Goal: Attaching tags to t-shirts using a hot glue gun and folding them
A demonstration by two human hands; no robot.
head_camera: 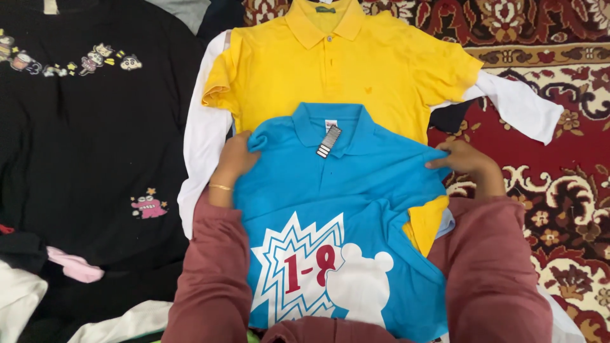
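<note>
Lying at far left, black printed shirt (89,127), apart from the work. Left hand (234,160): fingers closed on left shoulder edge of blue polo shirt (337,216). Blue polo spread front-up over lower half of yellow polo shirt (337,70), which lies on a white long-sleeved shirt (521,105). Right hand (464,159): fingers pinching blue polo's right shoulder edge. Patterned red carpet (565,209) bare at right, open room there

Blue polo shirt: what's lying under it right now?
Under the blue polo shirt lies a yellow polo shirt, itself on a white long-sleeved top. Their lower halves are covered, so unseen.
</note>
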